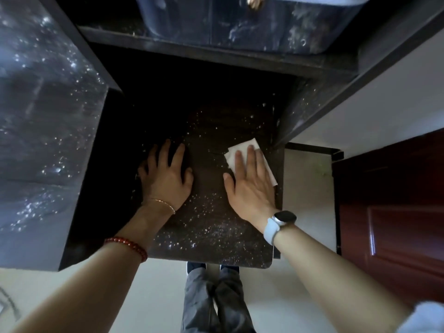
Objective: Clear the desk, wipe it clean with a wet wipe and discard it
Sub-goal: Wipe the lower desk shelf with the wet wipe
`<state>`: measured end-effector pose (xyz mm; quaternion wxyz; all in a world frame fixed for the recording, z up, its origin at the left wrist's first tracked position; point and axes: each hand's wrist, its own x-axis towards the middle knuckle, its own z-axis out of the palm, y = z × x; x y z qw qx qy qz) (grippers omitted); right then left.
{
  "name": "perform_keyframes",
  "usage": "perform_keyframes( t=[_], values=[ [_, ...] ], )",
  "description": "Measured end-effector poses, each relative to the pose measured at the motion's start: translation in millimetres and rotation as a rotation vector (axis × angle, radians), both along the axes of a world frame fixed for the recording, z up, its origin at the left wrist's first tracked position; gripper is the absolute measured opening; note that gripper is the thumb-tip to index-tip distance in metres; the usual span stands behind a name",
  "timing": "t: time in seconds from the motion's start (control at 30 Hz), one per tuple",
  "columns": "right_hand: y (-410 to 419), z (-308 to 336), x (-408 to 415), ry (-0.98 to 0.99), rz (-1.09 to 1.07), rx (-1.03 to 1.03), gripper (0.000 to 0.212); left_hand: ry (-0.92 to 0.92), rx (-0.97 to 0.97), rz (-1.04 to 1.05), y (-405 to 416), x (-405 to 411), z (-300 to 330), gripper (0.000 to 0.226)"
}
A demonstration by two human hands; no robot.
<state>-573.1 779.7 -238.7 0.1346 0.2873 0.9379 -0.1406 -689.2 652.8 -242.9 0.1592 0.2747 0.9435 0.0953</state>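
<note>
The dark desk top (211, 227) lies below me, speckled with pale dust. A white wet wipe (234, 155) lies flat on the desk near its right edge. My right hand (249, 183) presses down on the wipe with fingers stretched out flat; a watch with a pale band is on that wrist. My left hand (168, 174) rests flat on the bare desk to the left of the wipe, fingers spread, holding nothing; a thin gold bracelet and a red bead bracelet are on that arm.
A dusty dark cabinet (48, 140) stands at the left. A shelf (204, 51) at the back carries a dark blue bag (252, 22). A dark side panel (312, 111) borders the desk at the right, with a white wall and red-brown door (394, 212) beyond. My legs (213, 299) stand on pale floor.
</note>
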Motion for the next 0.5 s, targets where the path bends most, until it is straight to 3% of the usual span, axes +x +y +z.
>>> perform_keyframes(
  t=[0.2,0.4,0.5],
  values=[
    [31,-10,-48,0.042,-0.098,0.011,0.065,-0.021,-0.022,0.003,0,-9,4,0.057],
    [43,-1,-78,0.097,-0.465,-0.14,0.063,-0.043,-0.04,0.006,0,-10,6,0.057],
    [26,-4,-64,0.072,-0.451,-0.095,0.063,-0.036,-0.013,0.012,0,-8,5,0.057]
  ],
)
